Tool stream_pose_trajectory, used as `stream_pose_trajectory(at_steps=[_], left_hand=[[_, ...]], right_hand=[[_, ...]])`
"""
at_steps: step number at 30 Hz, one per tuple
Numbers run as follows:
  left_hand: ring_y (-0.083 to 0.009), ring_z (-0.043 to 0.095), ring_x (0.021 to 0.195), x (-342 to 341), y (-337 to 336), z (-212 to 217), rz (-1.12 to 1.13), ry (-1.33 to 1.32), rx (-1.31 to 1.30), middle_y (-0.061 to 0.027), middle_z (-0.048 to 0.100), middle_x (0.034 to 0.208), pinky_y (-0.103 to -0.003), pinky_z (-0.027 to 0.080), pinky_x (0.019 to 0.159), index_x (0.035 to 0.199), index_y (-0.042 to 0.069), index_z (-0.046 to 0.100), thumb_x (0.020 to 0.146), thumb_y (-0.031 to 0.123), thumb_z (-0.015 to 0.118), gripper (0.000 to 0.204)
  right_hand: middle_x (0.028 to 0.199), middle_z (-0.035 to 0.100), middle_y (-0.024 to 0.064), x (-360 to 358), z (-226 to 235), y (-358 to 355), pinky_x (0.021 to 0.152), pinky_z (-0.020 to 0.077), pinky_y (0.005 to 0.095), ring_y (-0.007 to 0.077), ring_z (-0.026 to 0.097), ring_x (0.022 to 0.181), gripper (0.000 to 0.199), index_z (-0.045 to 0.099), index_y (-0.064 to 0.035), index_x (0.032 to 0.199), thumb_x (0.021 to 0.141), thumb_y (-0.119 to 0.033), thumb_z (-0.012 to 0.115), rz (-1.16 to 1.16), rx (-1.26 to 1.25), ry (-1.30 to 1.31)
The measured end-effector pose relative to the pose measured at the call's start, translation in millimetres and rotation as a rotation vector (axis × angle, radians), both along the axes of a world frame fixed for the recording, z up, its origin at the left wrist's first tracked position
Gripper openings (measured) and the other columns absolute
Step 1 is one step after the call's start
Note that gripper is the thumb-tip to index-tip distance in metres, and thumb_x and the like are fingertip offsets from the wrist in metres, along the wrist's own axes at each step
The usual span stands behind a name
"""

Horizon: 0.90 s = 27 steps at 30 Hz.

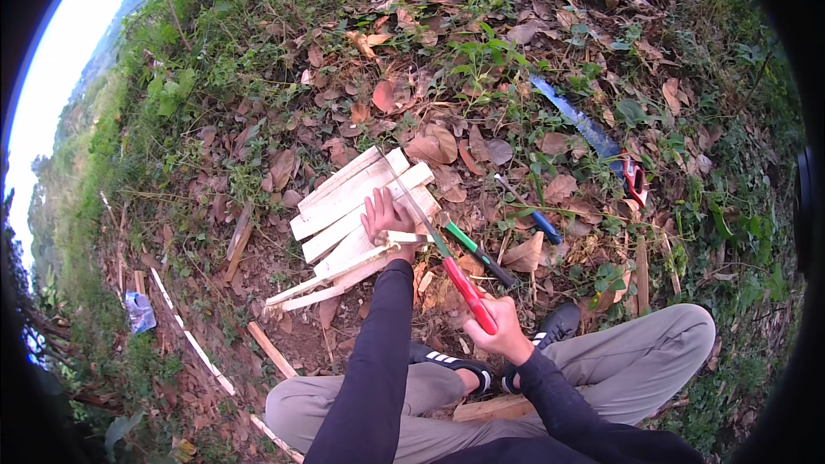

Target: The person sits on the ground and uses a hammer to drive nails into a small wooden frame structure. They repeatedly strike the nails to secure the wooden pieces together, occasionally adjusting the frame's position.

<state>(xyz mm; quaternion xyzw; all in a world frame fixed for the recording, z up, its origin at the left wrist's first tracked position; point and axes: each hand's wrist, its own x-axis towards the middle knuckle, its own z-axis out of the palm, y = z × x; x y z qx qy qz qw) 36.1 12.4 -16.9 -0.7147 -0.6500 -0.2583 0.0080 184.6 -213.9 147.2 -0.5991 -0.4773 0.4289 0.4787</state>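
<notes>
Pressing pale wooden slats (357,206), left hand (384,216) fingers spread; right hand (498,332) fingers clamped on red-handled saw (438,249).

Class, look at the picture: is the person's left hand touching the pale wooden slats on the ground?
Touching. The head view shows the left hand pressed flat on the wooden slats, fingers spread, with no gap.

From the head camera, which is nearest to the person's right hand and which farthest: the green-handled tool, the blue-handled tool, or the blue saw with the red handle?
Measured from the right hand:
1. Green-handled tool, just above the hand.
2. Blue-handled tool, farther up, slightly right.
3. Blue saw, farthest, upper right among the leaves.
</notes>
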Motion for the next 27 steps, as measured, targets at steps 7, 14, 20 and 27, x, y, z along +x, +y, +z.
stream_pose_trajectory(at_steps=[7, 14, 20, 27], left_hand=[[-0.0398, 0.046, 0.137, 9, 7, -4, -0.014, 0.03, -0.07, -0.0118, 0.055, 0.146, -0.061, 0.032, 0.113, 0.137, 0.012, 0.062, 0.092, 0.022, 0.051, 0.047], [-0.0401, 0.049, 0.135, -1, 5, -2, 0.001, -0.007, 0.001, -0.0135, 0.058, 0.142, -0.06, 0.034, 0.11, 0.132, 0.013, 0.066, 0.092, 0.022, 0.051, 0.044], [-0.0398, 0.049, 0.135, 8, 4, -1, -0.027, -0.029, 0.021, -0.0138, 0.058, 0.143, -0.06, 0.034, 0.111, 0.133, 0.012, 0.065, 0.092, 0.022, 0.051, 0.044], [-0.04, 0.048, 0.136, 5, 5, -4, -0.011, -0.007, -0.001, -0.0142, 0.057, 0.143, -0.062, 0.033, 0.111, 0.133, 0.01, 0.064, 0.091, 0.021, 0.051, 0.046]], right_hand=[[0.055, 0.051, 0.0161, -6, -31, 31, 0.05, 0.044, 0.0408, 0.0336, 0.056, 0.048, 0.022, 0.052, -0.0027, 0.062, 0.075, -0.014, 0.066, -0.032, 0.027, -0.082], [0.052, 0.052, 0.0104, 3, -3, -4, 0.05, 0.0424, 0.0385, 0.0284, 0.054, 0.045, 0.02, 0.052, -0.0039, 0.062, 0.074, -0.012, 0.066, 0.022, 0.015, -0.084], [0.049, 0.041, 0.0096, -7, -33, 44, 0.045, 0.0351, 0.0354, 0.0202, 0.043, 0.04, 0.028, 0.045, -0.0025, 0.06, 0.076, -0.013, 0.066, -0.059, 0.027, -0.004], [0.047, 0.042, 0.0068, 7, -16, 1, 0.045, 0.0373, 0.0338, 0.0177, 0.045, 0.039, 0.024, 0.048, -0.0033, 0.058, 0.072, -0.011, 0.066, -0.02, -0.067, 0.009]])
